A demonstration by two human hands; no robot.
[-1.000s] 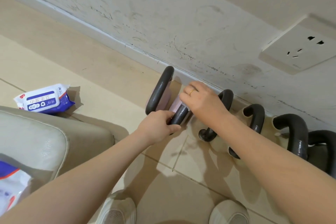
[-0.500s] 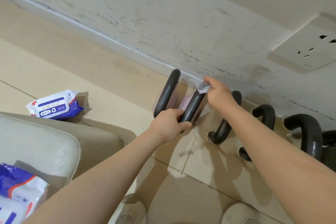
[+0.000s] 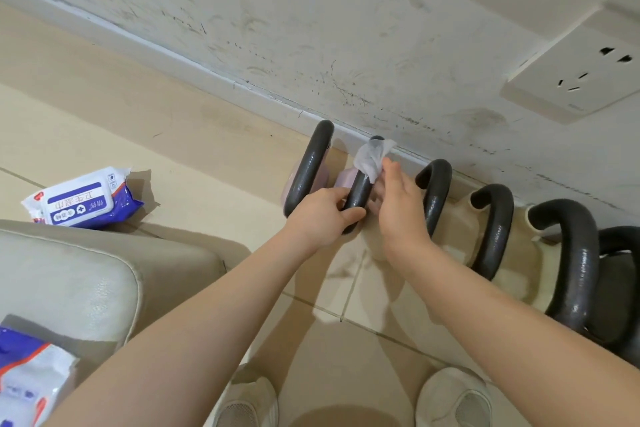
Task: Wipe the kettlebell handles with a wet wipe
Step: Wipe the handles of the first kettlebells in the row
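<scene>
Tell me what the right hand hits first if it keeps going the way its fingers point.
The right hand points toward the wall; first in line is the wet wipe on the kettlebell handle, though depth is unclear.

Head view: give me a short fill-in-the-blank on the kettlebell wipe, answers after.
1. The left hand holds the near end of the ____ kettlebell handle from the left.
2. The right hand presses a white ____ against that handle.
3. The wet-wipe pack lies on the ____.

Answers: second; wipe; floor
</scene>
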